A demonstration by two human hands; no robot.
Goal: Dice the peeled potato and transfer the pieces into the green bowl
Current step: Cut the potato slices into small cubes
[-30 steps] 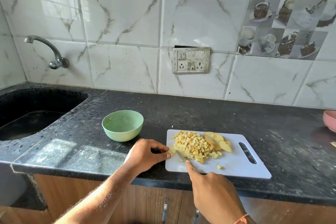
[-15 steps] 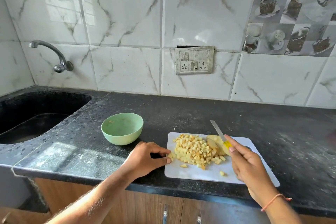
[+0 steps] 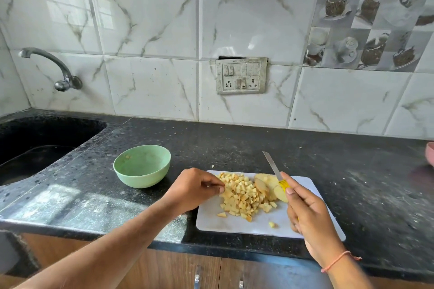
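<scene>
A heap of diced potato (image 3: 243, 195) lies on the white cutting board (image 3: 249, 226), with a few uncut potato slices (image 3: 270, 186) just right of it. My left hand (image 3: 195, 189) sits at the board's left edge and pinches a cube at the heap's side. My right hand (image 3: 307, 211) grips the yellow handle of a knife (image 3: 272, 166), its blade raised and pointing away over the slices. The green bowl (image 3: 142, 165) stands left of the board with a few scraps inside.
A black sink (image 3: 35, 145) with a wall tap (image 3: 50, 65) fills the left end of the dark counter (image 3: 234, 145). A pink bowl (image 3: 430, 153) shows at the right edge. A switch plate (image 3: 241, 75) is on the tiled wall.
My right hand lifted the knife off the board and moved right, the blade now up over the slices. My left hand shifted onto the heap's edge and pinches a piece.
</scene>
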